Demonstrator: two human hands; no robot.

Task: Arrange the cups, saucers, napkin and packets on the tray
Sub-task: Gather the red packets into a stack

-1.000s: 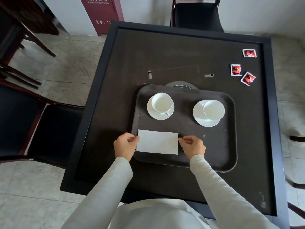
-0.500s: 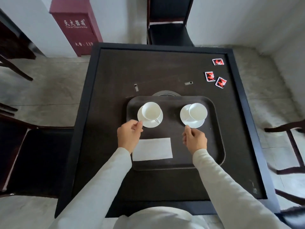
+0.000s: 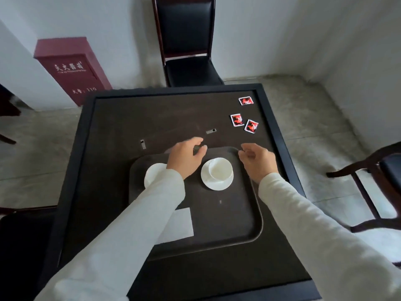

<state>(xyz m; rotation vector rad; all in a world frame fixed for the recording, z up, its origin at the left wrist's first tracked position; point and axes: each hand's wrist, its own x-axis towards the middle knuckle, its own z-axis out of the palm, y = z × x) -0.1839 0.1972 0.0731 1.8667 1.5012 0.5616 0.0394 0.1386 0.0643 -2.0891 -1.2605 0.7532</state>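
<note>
A dark tray (image 3: 236, 227) lies on the black table (image 3: 121, 118). On it a white cup (image 3: 219, 169) sits on its saucer (image 3: 217, 184). A second cup and saucer (image 3: 153, 173) at the left are partly hidden by my left sleeve. A white napkin (image 3: 181, 222) lies near the tray's front, half covered by my arm. Three red packets (image 3: 236, 120) (image 3: 251, 126) (image 3: 246, 100) lie on the table at the far right, off the tray. My left hand (image 3: 187, 156) hovers over the tray's far edge, fingers curled and empty. My right hand (image 3: 257, 159) is over the tray's far right corner, fingers apart, holding nothing.
A black chair (image 3: 187, 51) stands behind the table, another chair (image 3: 382, 177) at the right. A red box (image 3: 69, 68) leans against the wall at the left. Two small metal fittings (image 3: 211, 131) (image 3: 142, 144) sit in the tabletop beyond the tray.
Both hands have let go of the napkin and moved forward past the cups toward the tray's far edge. The view has tilted upward.
</note>
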